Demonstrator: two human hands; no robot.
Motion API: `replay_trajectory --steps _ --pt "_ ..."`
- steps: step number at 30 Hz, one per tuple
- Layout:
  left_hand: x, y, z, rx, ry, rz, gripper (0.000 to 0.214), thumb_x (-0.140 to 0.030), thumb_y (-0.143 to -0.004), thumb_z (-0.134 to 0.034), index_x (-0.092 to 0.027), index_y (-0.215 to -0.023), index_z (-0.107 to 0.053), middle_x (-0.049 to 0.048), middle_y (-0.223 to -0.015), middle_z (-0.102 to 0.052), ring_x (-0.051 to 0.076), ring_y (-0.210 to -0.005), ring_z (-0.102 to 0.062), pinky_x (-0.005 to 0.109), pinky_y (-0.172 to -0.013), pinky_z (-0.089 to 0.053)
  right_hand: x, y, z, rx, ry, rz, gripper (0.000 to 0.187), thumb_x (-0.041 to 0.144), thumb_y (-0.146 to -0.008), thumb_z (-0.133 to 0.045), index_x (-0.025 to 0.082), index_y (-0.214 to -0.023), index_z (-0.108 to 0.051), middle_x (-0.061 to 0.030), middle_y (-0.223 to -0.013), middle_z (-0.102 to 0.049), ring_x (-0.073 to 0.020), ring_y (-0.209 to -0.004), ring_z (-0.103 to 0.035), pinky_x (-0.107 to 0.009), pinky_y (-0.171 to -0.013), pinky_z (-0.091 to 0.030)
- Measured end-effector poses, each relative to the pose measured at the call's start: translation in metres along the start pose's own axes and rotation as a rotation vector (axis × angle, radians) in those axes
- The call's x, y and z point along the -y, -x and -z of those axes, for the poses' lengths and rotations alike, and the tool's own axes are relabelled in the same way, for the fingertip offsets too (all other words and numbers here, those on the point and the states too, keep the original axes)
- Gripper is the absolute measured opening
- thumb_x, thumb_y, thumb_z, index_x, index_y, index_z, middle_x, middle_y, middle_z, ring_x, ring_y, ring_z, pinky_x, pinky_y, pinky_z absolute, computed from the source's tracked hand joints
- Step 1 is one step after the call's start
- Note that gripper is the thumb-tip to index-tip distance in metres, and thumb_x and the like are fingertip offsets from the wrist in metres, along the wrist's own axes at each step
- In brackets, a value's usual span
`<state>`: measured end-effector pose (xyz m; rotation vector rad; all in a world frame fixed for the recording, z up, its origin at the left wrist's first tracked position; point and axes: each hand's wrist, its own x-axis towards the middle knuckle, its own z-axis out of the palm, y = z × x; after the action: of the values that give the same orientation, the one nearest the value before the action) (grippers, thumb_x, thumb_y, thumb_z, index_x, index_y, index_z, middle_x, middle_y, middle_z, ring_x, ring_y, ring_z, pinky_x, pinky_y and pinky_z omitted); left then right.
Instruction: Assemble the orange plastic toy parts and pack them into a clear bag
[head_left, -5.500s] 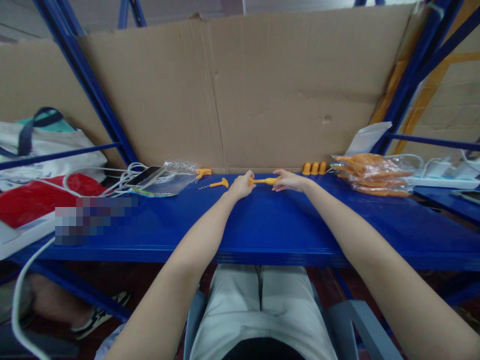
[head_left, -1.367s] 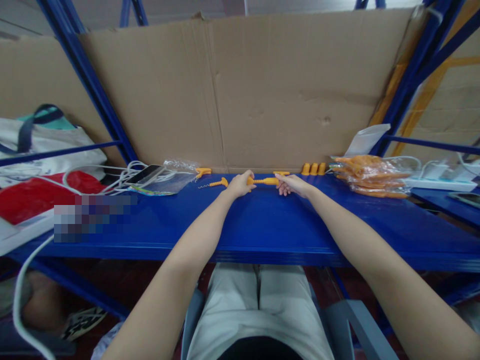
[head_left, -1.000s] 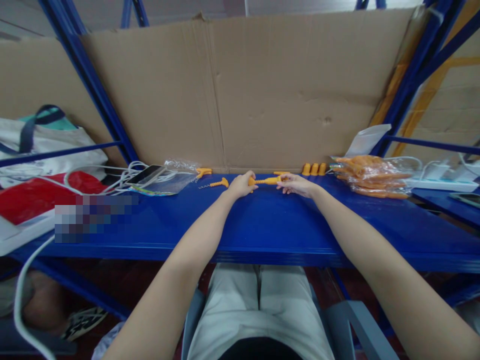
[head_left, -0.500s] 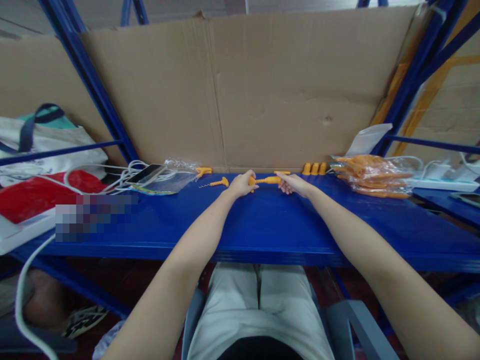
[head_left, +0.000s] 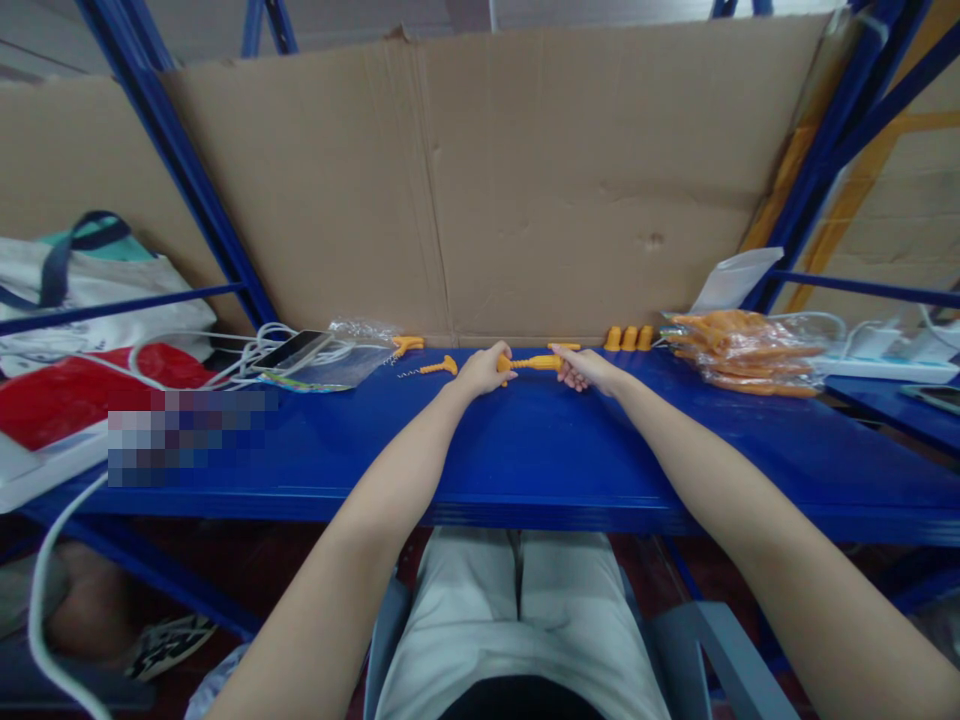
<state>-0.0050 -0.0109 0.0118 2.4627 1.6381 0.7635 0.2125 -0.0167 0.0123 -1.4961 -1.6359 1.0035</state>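
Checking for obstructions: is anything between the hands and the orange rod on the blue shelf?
Nothing visible. The left hand is closed on one end of the orange rod; the right hand touches the other. A loose orange peg and three orange caps lie apart, off to either side.

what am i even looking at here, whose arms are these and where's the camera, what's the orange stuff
No machine here: a person wears a camera on the head, looking down past their own bare arms and lap. The left hand and right hand each close a grip on one end of a long orange plastic rod, over a blue metal shelf used as a bench, backed by a brown cardboard sheet. Nearby lie three small orange caps, a clear bag of orange parts, and a small orange peg with a spring.
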Motion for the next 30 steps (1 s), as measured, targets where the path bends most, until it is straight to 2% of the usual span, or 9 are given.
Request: replay_trajectory --steps 13,21,30 --pt "0.0002 -0.0003 -0.0008 -0.005 0.045 0.000 0.030 -0.026 -0.076 -0.073 -0.022 -0.099 -0.054 -0.0029 -0.069 -0.063 0.013 -0.064 -0.063 0.021 -0.061 -0.042 0.0005 0.0015 -0.0002 -0.009 0.007 -0.033 0.058 0.059 -0.093 -0.040 0.017 -0.056 -0.055 -0.0008 -0.037 -0.048 -0.0070 -0.033 -0.042 -0.018 -0.034 -0.029" --pt "-0.0007 0.0003 -0.0002 -0.013 0.000 -0.005 0.030 -0.028 -0.077 -0.071 -0.023 -0.101 -0.054 -0.0033 -0.069 -0.063 0.012 -0.061 -0.061 0.022 -0.061 -0.042 -0.0048 -0.0033 0.0013 0.017 -0.012 0.044 0.058 0.067 -0.089 -0.041 0.017 -0.067 -0.059 0.0005 -0.035 -0.048 -0.0082 -0.032 -0.042 -0.019 -0.033 -0.029" --pt "0.0003 0.0000 -0.0018 -0.017 0.032 -0.020 0.028 -0.025 -0.078 -0.071 -0.023 -0.100 -0.054 -0.0039 -0.067 -0.063 0.014 -0.069 -0.063 0.023 -0.066 -0.043 -0.0037 -0.0009 0.0009 0.024 -0.014 0.042 0.058 0.066 -0.090 -0.040 0.018 -0.061 -0.056 0.0011 -0.034 -0.045 -0.0074 -0.031 -0.040 -0.018 -0.032 -0.027"
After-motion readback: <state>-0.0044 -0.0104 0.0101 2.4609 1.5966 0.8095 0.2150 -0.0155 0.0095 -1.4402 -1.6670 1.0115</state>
